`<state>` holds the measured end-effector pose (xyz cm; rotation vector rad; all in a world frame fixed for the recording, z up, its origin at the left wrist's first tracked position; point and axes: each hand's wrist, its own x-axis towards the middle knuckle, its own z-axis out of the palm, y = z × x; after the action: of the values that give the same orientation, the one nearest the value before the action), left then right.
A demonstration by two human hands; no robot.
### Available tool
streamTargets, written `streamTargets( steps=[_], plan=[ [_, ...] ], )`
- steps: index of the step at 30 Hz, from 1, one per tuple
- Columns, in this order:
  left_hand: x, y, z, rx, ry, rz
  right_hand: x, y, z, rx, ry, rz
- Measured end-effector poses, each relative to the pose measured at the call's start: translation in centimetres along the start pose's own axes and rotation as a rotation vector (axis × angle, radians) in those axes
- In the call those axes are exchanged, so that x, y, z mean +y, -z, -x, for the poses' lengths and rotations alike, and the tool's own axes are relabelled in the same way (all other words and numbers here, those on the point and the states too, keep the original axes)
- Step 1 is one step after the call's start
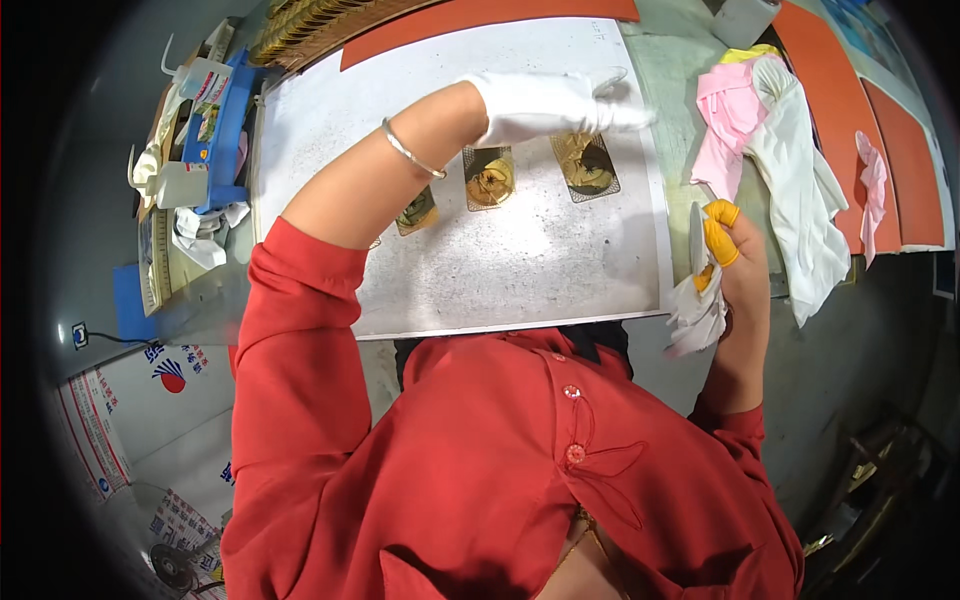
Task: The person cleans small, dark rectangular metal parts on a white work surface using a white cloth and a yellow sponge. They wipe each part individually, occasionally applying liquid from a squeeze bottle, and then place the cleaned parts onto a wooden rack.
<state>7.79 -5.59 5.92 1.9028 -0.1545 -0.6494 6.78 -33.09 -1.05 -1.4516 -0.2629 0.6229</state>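
My left hand (545,106), in a white glove, reaches across the white sheet (420,290) toward its right side. Its fingers stretch out to the right and blur at the tips; I make out nothing in them. Just below that hand lie two thin rectangular gold-and-dark plates with openwork edges, a middle plate (490,180) and a right plate (588,168). Partly behind my left forearm is another such plate (416,212). At the sheet's right edge my right hand (735,245), with yellow finger cots, is closed on a crumpled white cloth (698,312).
Pink cloth (728,105) and a long white cloth (800,190) lie at the right. A blue tray (228,130) with a white squeeze bottle (182,186) stands at the left. Stacked gold-brown pieces (310,30) lie at the back. Orange-red boards (840,110) cover the far right.
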Motion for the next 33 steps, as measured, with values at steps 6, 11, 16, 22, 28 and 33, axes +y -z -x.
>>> streamTargets(
  steps=[6,11,16,22,28,33],
  plan=[
    [-2.2,-5.2,2.0,0.53,-0.06,-1.015,-0.3,-0.1,0.2,0.013,-0.04,-0.003],
    [-4.5,-6.2,2.9,0.604,-0.169,-0.869,-0.2,-0.2,0.3,0.025,-0.065,-0.028],
    [-4.6,-4.5,3.2,0.459,-0.221,-0.876,0.0,-0.5,0.2,0.068,-0.02,-0.032],
    [-4.6,-2.2,8.9,0.603,-0.327,-0.733,-4.1,-3.6,-0.5,-0.029,0.039,0.05],
    [-8.1,1.1,23.7,1.1,-0.212,-0.449,-10.8,-13.0,-7.0,-0.399,0.197,-0.108],
    [-14.0,6.5,33.9,1.831,-0.288,-0.245,-14.4,-30.4,-13.5,-0.642,0.295,-0.12]
  ],
)
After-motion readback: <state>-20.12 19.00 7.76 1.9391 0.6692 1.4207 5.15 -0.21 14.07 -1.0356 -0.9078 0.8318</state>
